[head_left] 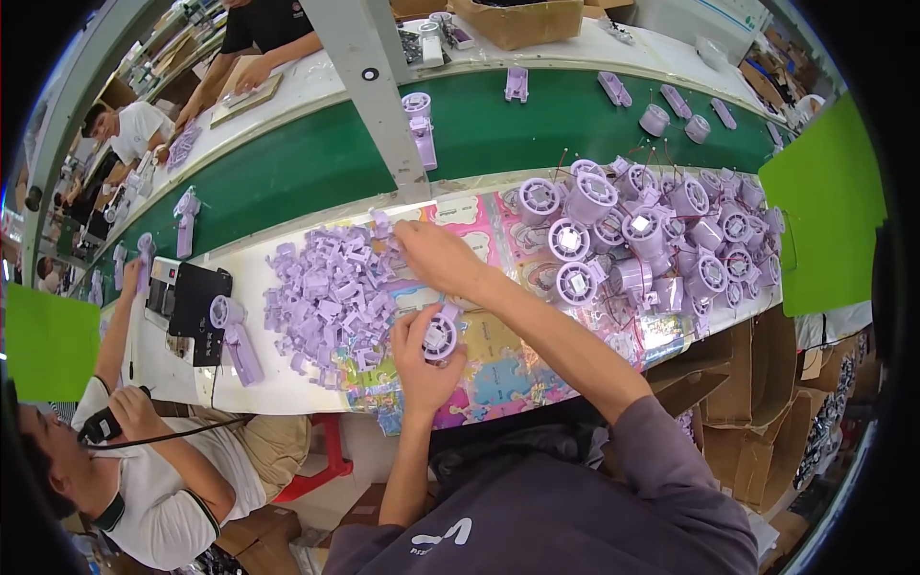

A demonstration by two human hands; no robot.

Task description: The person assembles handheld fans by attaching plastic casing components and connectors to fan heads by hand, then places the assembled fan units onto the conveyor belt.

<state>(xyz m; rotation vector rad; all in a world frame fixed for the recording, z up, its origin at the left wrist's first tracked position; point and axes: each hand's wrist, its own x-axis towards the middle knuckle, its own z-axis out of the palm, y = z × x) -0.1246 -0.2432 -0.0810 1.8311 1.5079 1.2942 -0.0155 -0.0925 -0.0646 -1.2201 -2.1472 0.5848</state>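
My left hand (425, 374) is wrapped round a light purple fan head (440, 337), its round slotted grille turned up. Beyond it, my right hand (436, 257) is closed, with a small purple plastic part (381, 226) at its fingertips. That part is at the far right edge of a heap of small purple plastic pieces (326, 292). To the right of my right forearm is a big pile of purple fan heads (642, 225), several with thin red and black wires. Colourful printed sheets (503, 374) cover the bench under my hands.
A green conveyor belt (287, 153) runs behind the bench, carrying purple parts. A grey metal post (369, 91) rises at the bench's far edge. At left, a co-worker (182, 470) sits by a black device (199, 311) and a purple handheld fan (238, 340). Cardboard boxes (757, 402) stand at right.
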